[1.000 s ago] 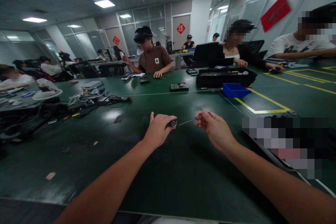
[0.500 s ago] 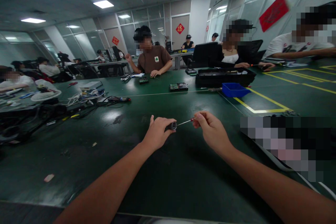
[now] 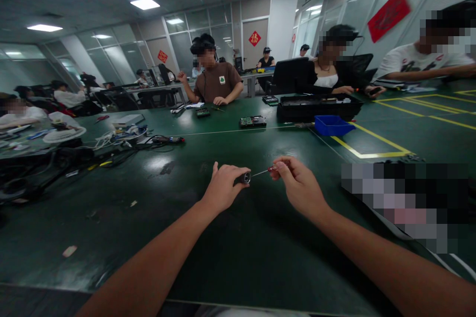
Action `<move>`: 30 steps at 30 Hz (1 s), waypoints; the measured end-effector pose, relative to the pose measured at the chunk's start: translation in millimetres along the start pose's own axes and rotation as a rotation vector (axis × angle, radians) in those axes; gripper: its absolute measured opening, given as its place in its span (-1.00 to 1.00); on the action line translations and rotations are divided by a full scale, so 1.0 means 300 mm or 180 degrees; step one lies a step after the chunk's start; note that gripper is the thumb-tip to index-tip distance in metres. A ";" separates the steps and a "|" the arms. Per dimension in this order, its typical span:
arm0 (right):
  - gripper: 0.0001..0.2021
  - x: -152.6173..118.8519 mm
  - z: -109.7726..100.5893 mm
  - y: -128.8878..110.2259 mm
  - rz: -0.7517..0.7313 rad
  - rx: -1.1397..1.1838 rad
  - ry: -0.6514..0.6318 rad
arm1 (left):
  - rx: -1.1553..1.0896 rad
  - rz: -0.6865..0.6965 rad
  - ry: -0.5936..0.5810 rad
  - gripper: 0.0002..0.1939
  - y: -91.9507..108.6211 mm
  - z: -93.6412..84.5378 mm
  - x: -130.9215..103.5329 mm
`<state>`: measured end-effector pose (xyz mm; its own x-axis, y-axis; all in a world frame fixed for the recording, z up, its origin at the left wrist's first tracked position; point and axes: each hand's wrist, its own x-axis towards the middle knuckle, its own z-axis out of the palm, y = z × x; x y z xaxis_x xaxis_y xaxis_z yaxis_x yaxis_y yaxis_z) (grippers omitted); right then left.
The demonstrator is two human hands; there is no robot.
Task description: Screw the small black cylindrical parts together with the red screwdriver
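Note:
My left hand [image 3: 222, 187] is closed around a small black cylinder [image 3: 245, 178], its round open end facing right. Most of the cylinder's body is hidden under my fingers. Between thumb and fingers, my right hand [image 3: 299, 181] pinches the red handle of a screwdriver [image 3: 271, 169]. The thin metal shaft points left, with its tip at the cylinder's open end; whether it touches anything inside cannot be made out. Both hands are low over the green table [image 3: 230, 267].
A blue tray [image 3: 332, 126] stands beyond my right hand, beside a long black housing [image 3: 319, 109]. Circuit-board drives, one nearby [image 3: 253, 122], lie farther back. Tangled cables [image 3: 122, 143] cover the left side. A blurred-out object [image 3: 401, 208] lies at right. Several people sit around.
My right hand has shifted slightly left with the screwdriver, so less of its shaft shows. My left hand and the cylinder stay in place.

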<state>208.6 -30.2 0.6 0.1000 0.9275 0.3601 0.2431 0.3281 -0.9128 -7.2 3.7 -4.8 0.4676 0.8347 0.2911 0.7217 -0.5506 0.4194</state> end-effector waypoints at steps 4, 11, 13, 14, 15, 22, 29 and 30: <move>-0.75 0.005 0.003 0.018 0.0043 0.0093 0.0027 | 0.0033 -0.0013 -0.0002 -0.64 0.001 0.000 0.001; -0.76 0.000 0.003 0.017 -0.0049 -0.0031 0.0112 | 0.0001 -0.0050 -0.0053 -0.66 -0.010 0.009 0.001; -0.75 -0.003 -0.005 0.015 -0.0110 -0.0157 0.0202 | -0.0027 -0.0067 -0.0059 -0.64 -0.014 0.009 0.001; -0.75 -0.004 -0.010 0.013 -0.0138 -0.0213 0.0241 | -0.0048 -0.0090 -0.0050 -0.64 -0.014 0.009 0.002; -0.75 -0.005 -0.014 0.012 -0.0164 -0.0256 0.0278 | -0.0081 -0.0121 -0.0039 -0.66 -0.014 0.007 0.004; -0.75 -0.010 -0.029 -0.012 -0.0373 -0.0353 0.0708 | -0.0682 -0.0296 0.0118 -0.76 0.012 -0.003 0.007; -0.77 -0.017 -0.042 -0.043 -0.0723 -0.0359 0.1012 | -0.0820 -0.0363 -0.0487 -0.67 0.116 0.002 -0.006; -0.77 -0.018 -0.043 -0.044 -0.0734 -0.0362 0.1014 | -0.0754 -0.0338 -0.0613 -0.68 0.136 0.006 -0.002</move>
<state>217.3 -41.8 13.4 0.3198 0.7244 0.6107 0.3974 0.4825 -0.7805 22.7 -19.3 10.6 0.5003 0.8625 0.0763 0.6435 -0.4293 0.6337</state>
